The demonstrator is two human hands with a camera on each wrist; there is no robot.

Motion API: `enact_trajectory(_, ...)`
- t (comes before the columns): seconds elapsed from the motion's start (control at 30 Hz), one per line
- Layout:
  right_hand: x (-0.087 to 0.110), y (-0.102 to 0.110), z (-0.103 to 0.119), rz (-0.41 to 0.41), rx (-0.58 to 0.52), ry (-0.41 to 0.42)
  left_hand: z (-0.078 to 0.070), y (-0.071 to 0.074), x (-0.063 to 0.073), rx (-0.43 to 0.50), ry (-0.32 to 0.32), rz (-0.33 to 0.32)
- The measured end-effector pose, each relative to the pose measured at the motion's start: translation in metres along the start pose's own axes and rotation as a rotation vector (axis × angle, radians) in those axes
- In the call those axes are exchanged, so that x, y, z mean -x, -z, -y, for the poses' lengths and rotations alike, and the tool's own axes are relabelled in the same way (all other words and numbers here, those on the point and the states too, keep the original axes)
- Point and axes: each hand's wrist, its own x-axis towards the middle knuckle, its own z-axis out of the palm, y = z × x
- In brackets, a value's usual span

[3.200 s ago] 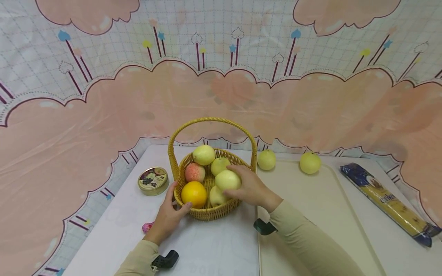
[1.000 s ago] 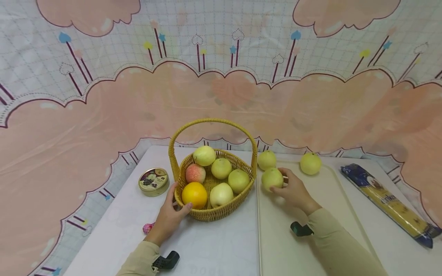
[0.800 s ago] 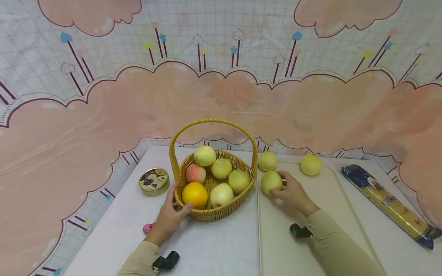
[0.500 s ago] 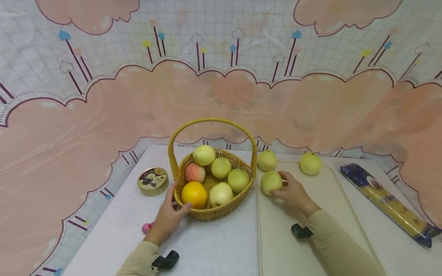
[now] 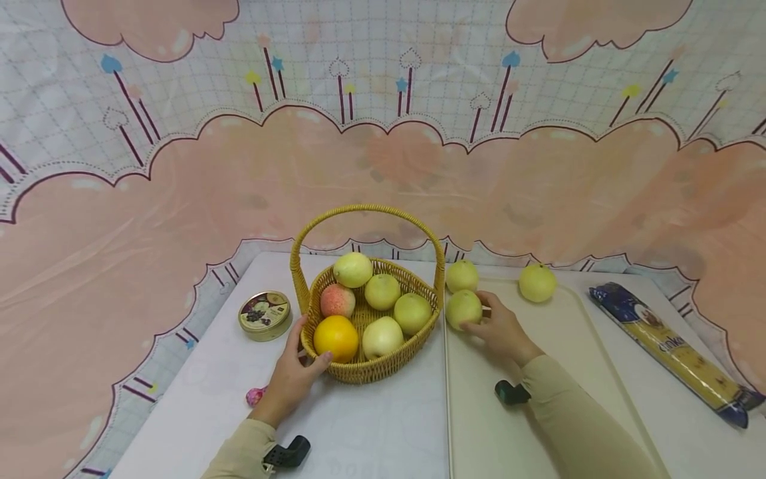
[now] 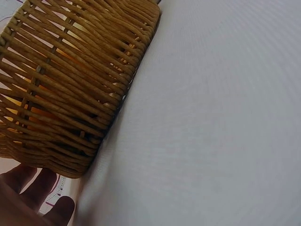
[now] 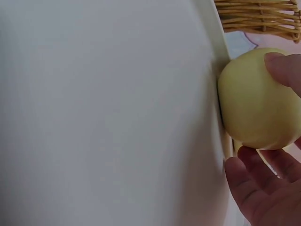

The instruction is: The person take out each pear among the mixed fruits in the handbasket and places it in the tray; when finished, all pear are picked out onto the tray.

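In the head view a woven basket [image 5: 383, 369] with a tall arched handle stands on the white table. It holds an orange [image 5: 336, 338], a peach [image 5: 338, 301], a pale oval yellow fruit [image 5: 353, 269] and several yellow-green fruits. My left hand [image 5: 293, 379] holds the basket's left side, thumb at the front rim. Its fingertips show against the weave in the left wrist view. Just right of the basket, my right hand [image 5: 499, 329] grips a round yellow-green fruit [image 5: 463, 309] at the tray's left edge, with the thumb on one side and fingers on the other.
A cream tray [image 5: 538, 412] lies on the right. Behind the held fruit sits a similar fruit [image 5: 462, 275], and another fruit [image 5: 537, 283] is on the tray's far end. A blue-and-yellow packet [image 5: 676, 352] lies far right. A round tin [image 5: 265, 316] and a pink wrapped candy [image 5: 255, 396] are left.
My right hand let go of one yellow-green fruit inside the basket, moved right to the tray and took another, which has shifted slightly leftward and back. The left hand stays on the basket.
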Motion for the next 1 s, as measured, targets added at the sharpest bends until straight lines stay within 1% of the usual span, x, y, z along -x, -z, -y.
enact_trajectory(0.43, -0.01, 0.0, 0.001, 0.007, -0.004, -0.01, -0.005, 0.001, 0.002, 0.006, -0.019, 0.002)
enact_trajectory(0.77, -0.016, 0.001, 0.002, -0.004, 0.02, 0.012, -0.005, 0.002, 0.001, 0.008, -0.016, 0.002)
enact_trajectory(0.87, -0.015, 0.002, 0.001, 0.017, 0.019, -0.013, -0.004, 0.002, 0.001, 0.014, -0.014, 0.002)
enact_trajectory(1.0, -0.011, 0.008, -0.001, 0.05, 0.025, -0.067, -0.002, 0.002, 0.001, 0.008, -0.007, 0.001)
